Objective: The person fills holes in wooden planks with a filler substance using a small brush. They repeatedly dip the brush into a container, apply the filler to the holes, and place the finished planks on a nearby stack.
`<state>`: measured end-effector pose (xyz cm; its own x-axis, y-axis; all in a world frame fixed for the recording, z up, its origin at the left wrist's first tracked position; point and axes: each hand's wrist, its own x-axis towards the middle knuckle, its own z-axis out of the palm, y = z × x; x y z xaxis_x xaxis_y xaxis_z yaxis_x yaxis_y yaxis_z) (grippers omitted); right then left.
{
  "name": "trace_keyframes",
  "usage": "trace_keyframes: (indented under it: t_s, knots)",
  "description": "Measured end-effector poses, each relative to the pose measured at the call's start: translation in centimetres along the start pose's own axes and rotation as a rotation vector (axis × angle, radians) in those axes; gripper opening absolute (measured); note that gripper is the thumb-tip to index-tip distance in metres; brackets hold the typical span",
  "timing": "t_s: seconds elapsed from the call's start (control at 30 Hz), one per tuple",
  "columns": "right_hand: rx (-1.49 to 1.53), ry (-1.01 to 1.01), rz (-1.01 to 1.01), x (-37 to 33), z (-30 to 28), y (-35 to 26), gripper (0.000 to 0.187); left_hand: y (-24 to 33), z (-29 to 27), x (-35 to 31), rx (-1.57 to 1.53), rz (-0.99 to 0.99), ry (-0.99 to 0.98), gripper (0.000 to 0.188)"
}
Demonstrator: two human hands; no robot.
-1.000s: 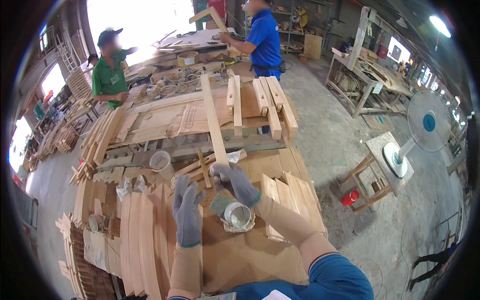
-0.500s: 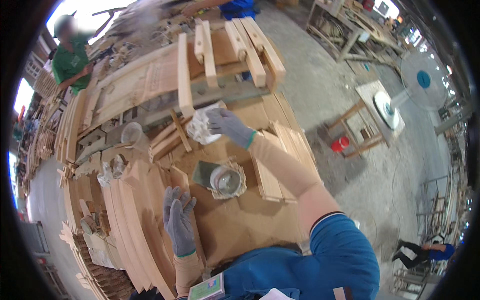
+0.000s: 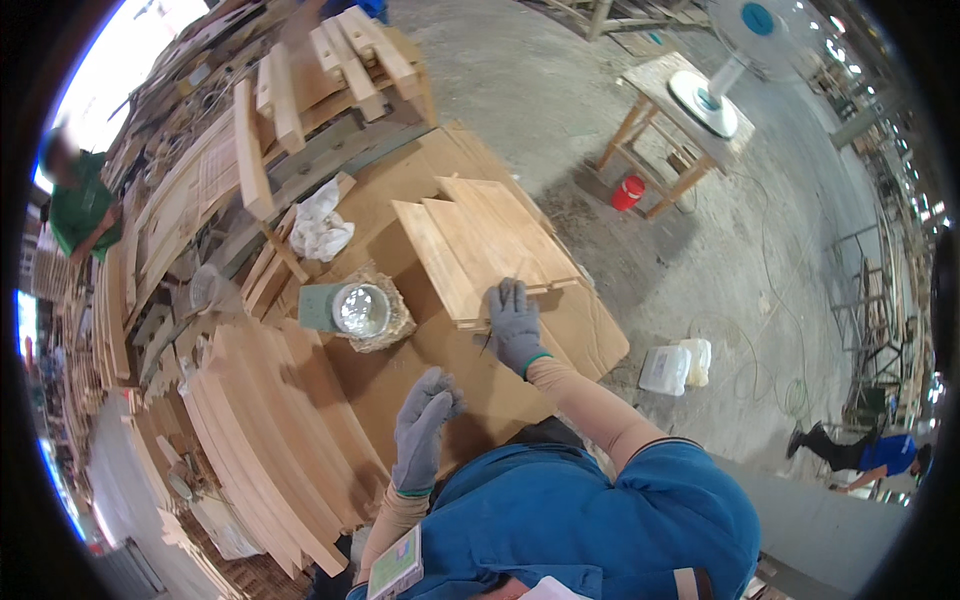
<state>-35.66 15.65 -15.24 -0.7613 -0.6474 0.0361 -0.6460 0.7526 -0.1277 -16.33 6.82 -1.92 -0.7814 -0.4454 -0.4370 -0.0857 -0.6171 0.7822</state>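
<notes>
Our left grey-gloved grip (image 3: pixel 424 432) half-curls, empty; right grip (image 3: pixel 515 328), fingers extended, hold unclear, should take flat pale wooden boards (image 3: pixel 482 243) squarely.

I see a grey-gloved right hand (image 3: pixel 516 330) at the near end of pale boards (image 3: pixel 482 240); the left hand (image 3: pixel 421 430) hovers near longer planks (image 3: pixel 275 430).
</notes>
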Motion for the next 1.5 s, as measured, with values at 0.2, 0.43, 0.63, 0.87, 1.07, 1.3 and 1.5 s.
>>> trace_keyframes:
  t_s: [0.2,0.43,0.63,0.87,1.07,1.3,1.5]
  knots:
    - [0.201,0.182,-0.105,-0.4,1.0,3.6,0.057,-2.2,2.4,-1.1,0.093,-0.053,-0.06,0.039]
    - [1.323,-0.193,0.456,-3.4,-4.5,4.4,0.046,-3.9,3.3,0.3,0.007,-0.094,-0.13,0.039]
    - [2.139,-0.358,0.528,-9.6,-13.6,7.0,0.044,-6.0,3.5,5.2,-0.45,-0.084,-0.27,0.038]
    - [2.045,-0.78,0.239,-10.5,-15.1,7.0,0.038,-0.6,8.9,4.8,-0.79,0.252,-0.395,0.082]
    - [1.563,-0.075,0.042,-5.3,-15.2,1.8,0.035,2.2,-0.7,1.6,-0.495,0.328,-0.201,0.073]
    - [1.698,-0.251,-0.067,3.4,-14.9,-6.8,0.009,5.9,-9.8,1.1,-0.189,0.397,0.196,0.069]
    - [1.688,-0.267,-0.195,8.3,-7.5,-12.6,0.005,6.2,-11.8,7.3,-0.224,0.281,0.167,0.048]
